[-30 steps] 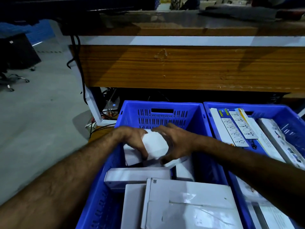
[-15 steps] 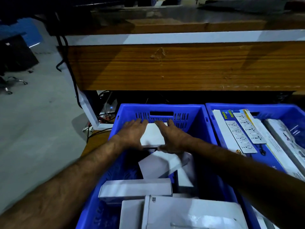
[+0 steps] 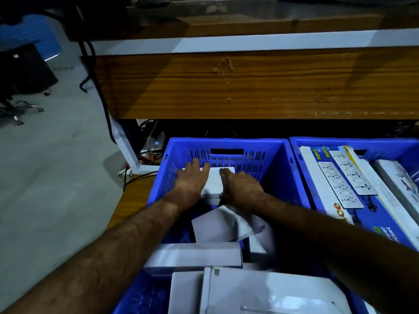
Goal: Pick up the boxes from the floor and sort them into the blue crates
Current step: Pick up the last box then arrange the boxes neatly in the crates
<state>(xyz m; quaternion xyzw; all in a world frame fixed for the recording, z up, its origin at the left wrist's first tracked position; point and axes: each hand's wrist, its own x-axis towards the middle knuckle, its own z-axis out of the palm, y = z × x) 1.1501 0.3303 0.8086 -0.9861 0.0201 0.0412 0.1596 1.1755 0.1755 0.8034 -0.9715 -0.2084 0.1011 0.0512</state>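
Head view, dim and blurred: near boxes cut off by the bottom edge, right blue crate (image 3: pixel 353 141) cropped at right. Deep in the left blue crate (image 3: pixel 226 141), at its far wall, small white box (image 3: pixel 214 185) partly hidden between both hands. Left hand (image 3: pixel 192 181) flat on it, fingers straight, slightly spread; right hand (image 3: pixel 240 186) against its right side, fingers extended, grip unclear.
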